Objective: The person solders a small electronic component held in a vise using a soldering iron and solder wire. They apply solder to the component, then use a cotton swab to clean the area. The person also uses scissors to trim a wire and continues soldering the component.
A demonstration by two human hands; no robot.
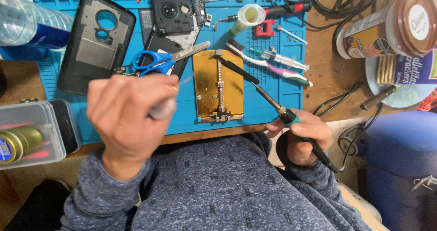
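Looking over this person's shoulder at a pretty crowded repair bench. Right hand [301, 138] is wrapped tight around the teal grip of a soldering iron [268, 100], held at the near edge of the blue work mat [268, 94]. The iron slants up and left, its dark tip lying over the top right corner of the gold board holder [218, 86] that sits in the middle of the mat.

Left hand [129, 115] is raised off the bench, fingers curled shut around something thin and pale, maybe a tube or wire, but it's too blurred to tell what. It hovers over the mat's left part, just below the blue-handled scissors [157, 60].

Other stuff around: a black phone back cover [95, 42] upper left, a stripped phone body [175, 12] beside it, a toothbrush [268, 65] and a syringe [280, 57] right of the holder, and a red-handled screwdriver [284, 9] further up. Off the mat there's a clear plastic box [27, 133] on the left, a water bottle [27, 24] in the top left corner, and a brown-lidded jar [391, 24] top right. Person's wearing a grey-blue sweater [214, 185].
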